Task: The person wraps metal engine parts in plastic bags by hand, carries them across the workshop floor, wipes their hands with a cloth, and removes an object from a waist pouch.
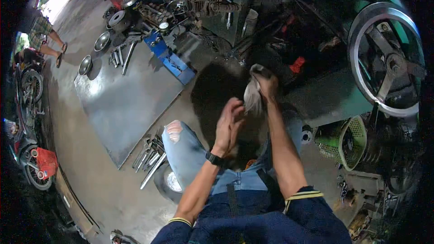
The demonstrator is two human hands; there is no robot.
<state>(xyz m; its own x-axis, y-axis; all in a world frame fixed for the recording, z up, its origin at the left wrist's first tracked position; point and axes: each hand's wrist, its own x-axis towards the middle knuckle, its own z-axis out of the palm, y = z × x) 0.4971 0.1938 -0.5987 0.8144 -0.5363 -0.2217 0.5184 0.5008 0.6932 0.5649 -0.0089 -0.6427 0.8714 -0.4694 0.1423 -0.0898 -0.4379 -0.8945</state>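
My right hand (pixel 267 85) is closed around a pale grey rag (pixel 252 97), whose loose end hangs down toward my left hand. A darker bit of it pokes out above the fist. My left hand (pixel 229 124), with a black watch on its wrist, is held up just left of the rag. Its fingers are loosely bent and apart, with nothing visible in them. Both hands are above my knees, over a dark patch of floor.
A grey metal sheet (pixel 131 104) lies at the left with a blue metal tool (pixel 169 58) on its far edge. Wrenches (pixel 149 156) lie by my left knee. Metal bowls (pixel 102 41), a large handwheel (pixel 382 58) and a green basket (pixel 341 143) stand around. Another person's legs (pixel 54 43) show far left.
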